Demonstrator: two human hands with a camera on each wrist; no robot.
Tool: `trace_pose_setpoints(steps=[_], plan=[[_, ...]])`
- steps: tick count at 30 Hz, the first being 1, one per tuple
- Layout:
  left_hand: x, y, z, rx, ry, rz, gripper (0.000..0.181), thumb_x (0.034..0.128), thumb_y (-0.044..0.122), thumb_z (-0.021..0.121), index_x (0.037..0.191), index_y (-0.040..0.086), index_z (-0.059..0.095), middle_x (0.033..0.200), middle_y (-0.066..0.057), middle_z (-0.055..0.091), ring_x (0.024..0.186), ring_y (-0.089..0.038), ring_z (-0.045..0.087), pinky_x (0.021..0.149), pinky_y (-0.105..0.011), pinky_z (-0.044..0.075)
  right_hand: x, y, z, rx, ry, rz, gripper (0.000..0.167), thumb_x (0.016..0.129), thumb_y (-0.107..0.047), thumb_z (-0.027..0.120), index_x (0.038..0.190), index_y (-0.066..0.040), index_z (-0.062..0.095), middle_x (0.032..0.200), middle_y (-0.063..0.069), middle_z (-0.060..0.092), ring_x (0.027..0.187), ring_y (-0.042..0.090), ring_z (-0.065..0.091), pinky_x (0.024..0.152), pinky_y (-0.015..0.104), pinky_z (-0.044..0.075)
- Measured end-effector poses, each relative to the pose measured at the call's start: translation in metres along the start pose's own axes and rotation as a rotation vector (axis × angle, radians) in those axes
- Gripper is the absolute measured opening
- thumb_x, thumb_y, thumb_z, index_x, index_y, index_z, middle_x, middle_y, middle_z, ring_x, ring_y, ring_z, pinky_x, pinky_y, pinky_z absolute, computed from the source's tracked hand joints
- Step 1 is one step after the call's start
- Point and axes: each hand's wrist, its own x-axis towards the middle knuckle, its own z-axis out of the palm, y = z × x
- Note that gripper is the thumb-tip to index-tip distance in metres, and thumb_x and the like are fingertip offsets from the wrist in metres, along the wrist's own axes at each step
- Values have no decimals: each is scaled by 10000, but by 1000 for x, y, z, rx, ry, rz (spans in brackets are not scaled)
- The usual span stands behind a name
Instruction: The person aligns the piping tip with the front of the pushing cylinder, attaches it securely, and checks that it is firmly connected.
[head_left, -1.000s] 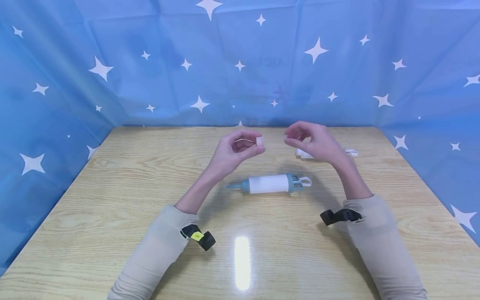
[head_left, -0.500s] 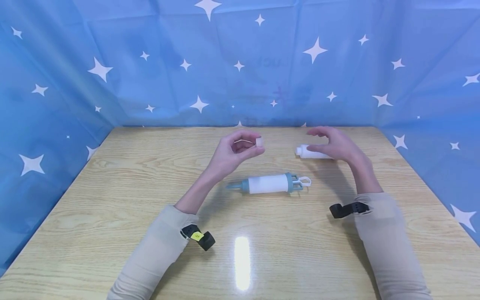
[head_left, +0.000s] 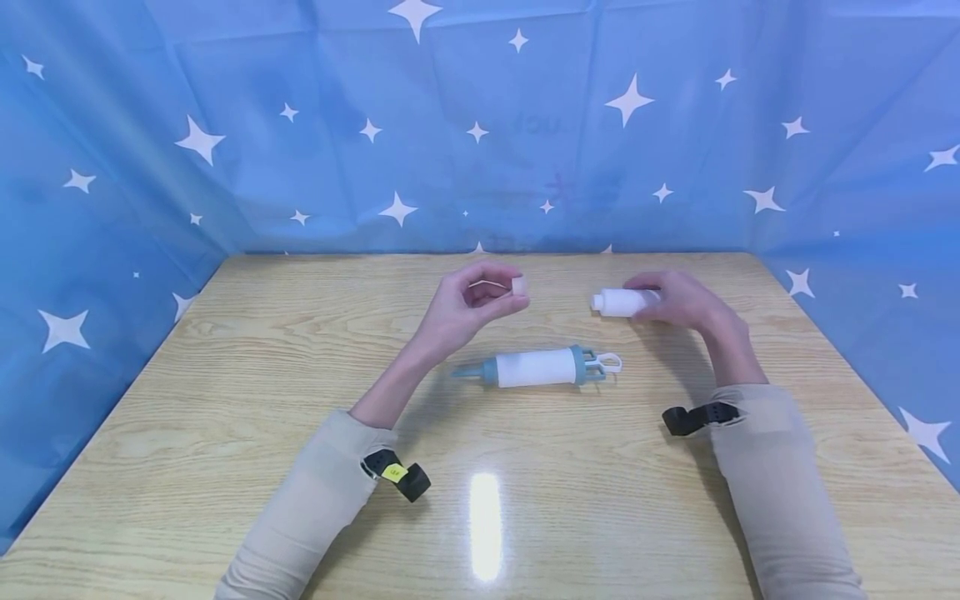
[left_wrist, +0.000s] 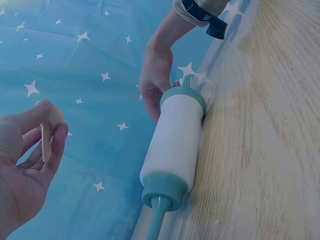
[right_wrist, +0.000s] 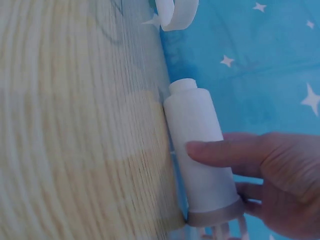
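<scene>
My left hand is raised above the table and pinches a small pale cap-like piece between thumb and fingers. In the left wrist view that piece looks rounded with a thin straight side. At the back right, my right hand grips a white syringe lying on its side. The right wrist view shows the thumb across its white barrel, whose short neck has no nozzle on it. A greyish collar rings its other end; the handle beyond is mostly cut off.
A second syringe lies mid-table in front of the hands, with a blue-green nozzle pointing left and a white loop handle at its right end. Wood-grain table lies under everything. A blue star-patterned curtain hangs behind and at both sides.
My right hand has moved right and down from near the left hand, and its spread fingers have closed on the white syringe. The left hand stays in place with the pale piece.
</scene>
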Motion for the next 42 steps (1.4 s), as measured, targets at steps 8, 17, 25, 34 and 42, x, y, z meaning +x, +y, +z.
trace_pose_setpoints(steps=[8,17,25,34,42], plan=[[0,0,0,12,4,-6,333,888,24,770,1205,7,670,1093,-94,677,950,-222,674,872,-345,591,-1,-1,-2,-7,-11,22,575,845,-132,816,1359,3,596,1272,281,609,1037,405,568,813,506,512],[1,2,-3,8,18,-5,317,890,26,766,1193,15,673,1081,-96,679,954,-232,674,872,-346,590,-8,-33,-17,63,111,-126,559,854,-279,837,1360,-134,649,1139,129,693,853,256,609,633,329,520],[1,1,-5,24,24,6,323,892,42,772,1200,22,676,1087,-87,682,961,-230,678,870,-348,591,-20,-70,-22,176,101,-180,520,848,-266,845,1330,-180,670,1142,107,702,840,230,669,601,348,599],[1,3,-7,41,41,15,325,884,56,786,1194,37,689,1085,-75,696,952,-230,682,862,-338,588,-28,-96,-22,224,101,-283,510,801,-224,888,1271,-228,688,1034,40,698,784,225,645,568,358,587],[2,1,-6,21,36,22,323,879,38,787,1185,25,683,1086,-80,697,949,-237,689,862,-349,598,-28,-104,-17,170,119,-338,496,786,-252,900,1242,-279,705,1046,-27,698,828,202,610,636,288,520]])
